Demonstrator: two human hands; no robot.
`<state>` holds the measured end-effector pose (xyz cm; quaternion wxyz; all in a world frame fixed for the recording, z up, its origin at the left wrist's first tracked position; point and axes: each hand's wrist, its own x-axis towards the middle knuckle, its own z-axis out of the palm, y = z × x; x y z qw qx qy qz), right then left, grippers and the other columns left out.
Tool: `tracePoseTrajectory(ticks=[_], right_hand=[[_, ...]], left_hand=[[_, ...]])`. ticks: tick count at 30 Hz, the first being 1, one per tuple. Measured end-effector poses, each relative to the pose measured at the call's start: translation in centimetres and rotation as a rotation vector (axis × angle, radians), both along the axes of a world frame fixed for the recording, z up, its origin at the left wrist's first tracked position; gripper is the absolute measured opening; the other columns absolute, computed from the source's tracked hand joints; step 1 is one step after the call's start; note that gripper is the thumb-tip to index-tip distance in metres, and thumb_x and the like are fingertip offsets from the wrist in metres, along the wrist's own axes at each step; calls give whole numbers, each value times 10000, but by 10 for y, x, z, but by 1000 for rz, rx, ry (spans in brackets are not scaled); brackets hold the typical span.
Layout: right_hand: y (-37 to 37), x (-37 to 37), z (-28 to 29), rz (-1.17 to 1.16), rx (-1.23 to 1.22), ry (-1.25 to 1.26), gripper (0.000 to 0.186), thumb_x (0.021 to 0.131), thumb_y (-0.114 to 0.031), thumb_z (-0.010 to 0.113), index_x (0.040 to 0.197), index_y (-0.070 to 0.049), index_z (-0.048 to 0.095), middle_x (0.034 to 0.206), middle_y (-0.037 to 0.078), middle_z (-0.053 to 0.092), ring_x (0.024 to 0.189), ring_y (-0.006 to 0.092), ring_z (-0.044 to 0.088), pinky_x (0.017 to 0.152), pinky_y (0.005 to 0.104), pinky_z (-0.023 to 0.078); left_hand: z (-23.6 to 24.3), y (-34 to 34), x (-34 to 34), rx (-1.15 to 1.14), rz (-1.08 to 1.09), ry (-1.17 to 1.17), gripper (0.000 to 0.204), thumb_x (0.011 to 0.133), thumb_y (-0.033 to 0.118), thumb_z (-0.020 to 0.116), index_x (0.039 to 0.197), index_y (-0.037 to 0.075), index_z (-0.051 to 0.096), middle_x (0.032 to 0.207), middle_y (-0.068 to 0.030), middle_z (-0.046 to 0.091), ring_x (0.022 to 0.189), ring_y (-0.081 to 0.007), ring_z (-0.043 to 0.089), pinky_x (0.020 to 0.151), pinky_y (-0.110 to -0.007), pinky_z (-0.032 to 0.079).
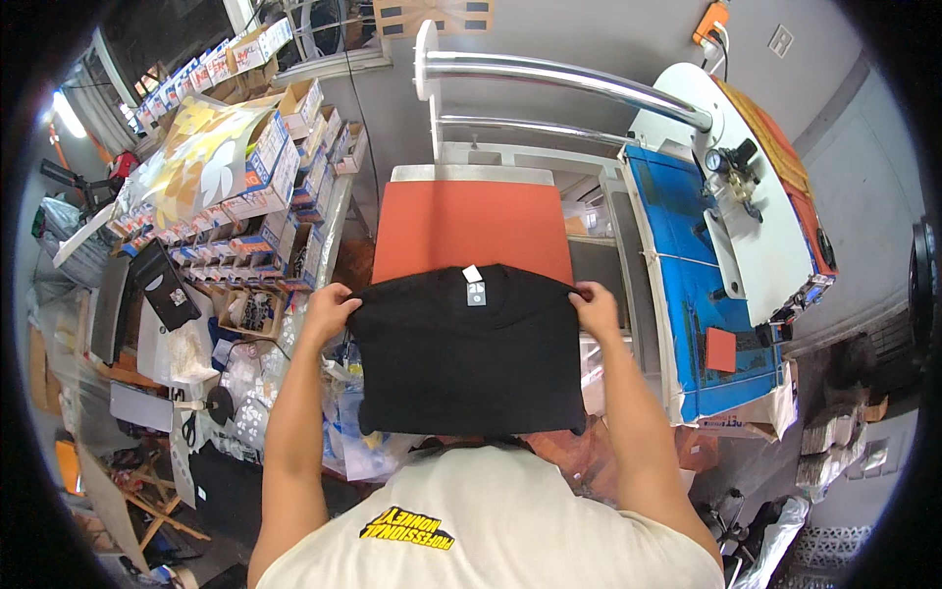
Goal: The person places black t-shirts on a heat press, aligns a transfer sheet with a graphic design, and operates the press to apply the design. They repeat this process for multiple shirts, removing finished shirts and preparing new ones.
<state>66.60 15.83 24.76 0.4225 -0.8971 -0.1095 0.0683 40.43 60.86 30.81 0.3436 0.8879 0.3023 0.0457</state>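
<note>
A black T-shirt (471, 368) is stretched out in front of me, its collar at the far side. My left hand (332, 312) pinches it at the left shoulder, and my right hand (594, 309) pinches the right shoulder. Inside the collar a small grey printed patch (476, 294) shows, with a white tag (471, 273) above it. The shirt covers the near part of an orange-red flat pad (471, 221) on a press. I cannot tell how much of the cloth touches the pad.
Chrome bars (569, 77) of the press run above the pad's far end toward a white machine head (746, 196). A blue board (677, 285) with a small red square (721, 348) lies at the right. Stacked cardboard boxes (265, 187) and a cluttered bench fill the left.
</note>
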Motion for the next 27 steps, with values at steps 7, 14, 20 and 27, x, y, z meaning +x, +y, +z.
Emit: tracePoseTrajectory(ticks=[7,14,20,27], right_hand=[[-53,-36,149,270,-151,3,180,753,88,718,916,12,707,846,101,708,811,167,674,765,320,545],[-79,-65,219,286,-117,-111,141,776,-86,736,858,17,686,817,86,695,781,187,661,743,342,512],[-85,-84,242,302,34,-95,113,741,-7,718,848,17,688,794,93,685,776,189,662,745,325,504],[-82,-71,262,338,-115,-231,164,722,-27,765,866,19,702,878,142,709,868,270,679,790,359,508]], left_hand=[[67,-6,-61,-146,-232,-445,96,801,8,758,843,-30,680,846,-92,739,754,-169,675,720,-310,520],[123,18,-87,-297,-326,-350,180,747,-39,788,922,-27,749,850,-86,746,808,-171,687,814,-311,537],[161,16,-108,-346,-275,-365,113,741,-63,781,823,-13,722,805,-49,738,784,-131,688,931,-373,547],[185,-18,-93,-181,-205,-403,188,621,-124,717,768,-10,742,846,-104,775,859,-235,741,1023,-494,511]])
